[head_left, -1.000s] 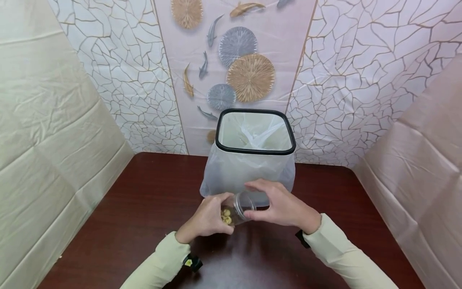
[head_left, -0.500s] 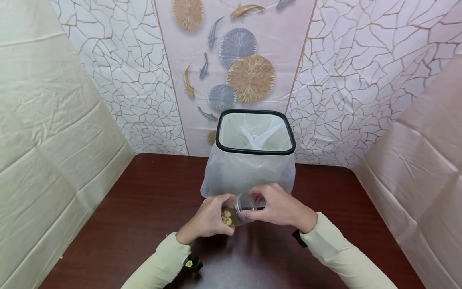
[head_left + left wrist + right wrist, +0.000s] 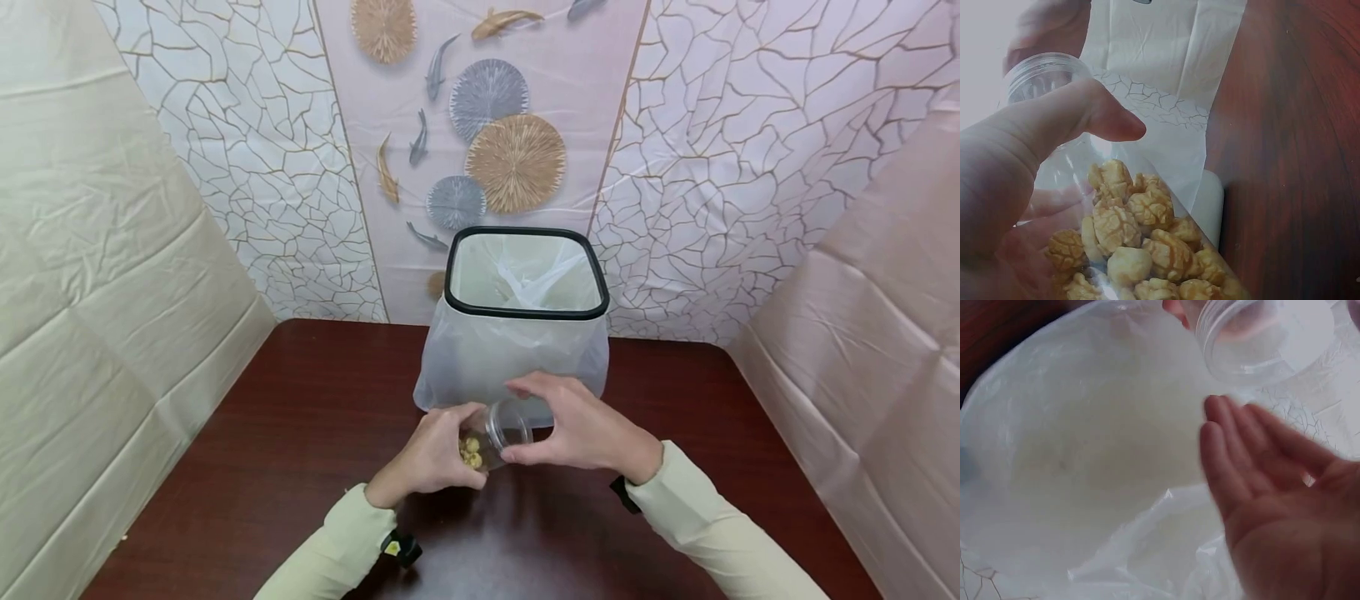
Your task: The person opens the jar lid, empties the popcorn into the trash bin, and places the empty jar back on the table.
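Note:
My left hand (image 3: 435,450) grips a clear plastic jar (image 3: 480,433), which lies tilted with its ringed end toward the right. Round caramel popcorn (image 3: 1147,231) is gathered in the bottom of the jar, seen close up in the left wrist view. My right hand (image 3: 581,421) stands at the ringed end with fingers spread apart and thumb tip right at the rim. The right wrist view shows its fingers (image 3: 1235,456) extended, with the jar's clear ringed end (image 3: 1260,337) just beyond them. Nothing shows between the right fingers and the palm.
A bin with a black rim (image 3: 525,314) and a translucent white liner (image 3: 510,358) stands on the dark red table (image 3: 337,392) right behind my hands. Patterned cloth (image 3: 675,167) hangs at the back, plain cream cloth (image 3: 97,292) at the sides.
My right fingers curled in onto the jar's ringed end half a second ago, and have since spread away from it again. The left hand and jar stay nearly in place.

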The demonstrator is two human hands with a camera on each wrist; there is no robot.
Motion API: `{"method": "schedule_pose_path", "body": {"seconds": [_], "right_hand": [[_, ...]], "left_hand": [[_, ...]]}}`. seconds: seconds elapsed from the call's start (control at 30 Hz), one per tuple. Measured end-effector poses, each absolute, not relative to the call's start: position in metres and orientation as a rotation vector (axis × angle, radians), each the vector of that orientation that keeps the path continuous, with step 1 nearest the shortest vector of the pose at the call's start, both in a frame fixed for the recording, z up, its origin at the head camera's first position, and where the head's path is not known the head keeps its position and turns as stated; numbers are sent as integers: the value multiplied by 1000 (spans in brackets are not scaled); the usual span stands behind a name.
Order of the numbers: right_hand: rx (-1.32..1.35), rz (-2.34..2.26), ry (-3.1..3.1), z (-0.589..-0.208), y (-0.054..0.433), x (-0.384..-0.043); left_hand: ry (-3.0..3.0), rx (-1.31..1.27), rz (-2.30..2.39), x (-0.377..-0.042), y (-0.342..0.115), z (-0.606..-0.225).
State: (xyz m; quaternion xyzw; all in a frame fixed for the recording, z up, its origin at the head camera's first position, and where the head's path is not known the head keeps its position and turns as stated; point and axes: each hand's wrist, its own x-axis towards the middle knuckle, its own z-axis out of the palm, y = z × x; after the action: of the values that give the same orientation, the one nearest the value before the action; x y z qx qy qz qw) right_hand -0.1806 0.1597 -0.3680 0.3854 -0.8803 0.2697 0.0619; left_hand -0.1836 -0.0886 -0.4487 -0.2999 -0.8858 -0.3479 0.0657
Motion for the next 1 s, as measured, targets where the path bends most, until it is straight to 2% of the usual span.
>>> {"method": "schedule_pose_path", "body": {"seconds": [0.13, 0.3, 0.67, 1.0], "right_hand": [[1020, 826, -2718, -372, 155, -179], [992, 794, -2780, -374, 151, -178], [1279, 848, -2630, -373, 158, -179], [1409, 775, -2500, -357, 166, -176]], "left_hand": [[-2685, -894, -1052, -182, -89, -448], [-2696, -891, -1059, -181, -89, -446], [-2695, -891, -1043, -180, -91, -445], [-2688, -881, -1083, -180, -95, -442]]}}
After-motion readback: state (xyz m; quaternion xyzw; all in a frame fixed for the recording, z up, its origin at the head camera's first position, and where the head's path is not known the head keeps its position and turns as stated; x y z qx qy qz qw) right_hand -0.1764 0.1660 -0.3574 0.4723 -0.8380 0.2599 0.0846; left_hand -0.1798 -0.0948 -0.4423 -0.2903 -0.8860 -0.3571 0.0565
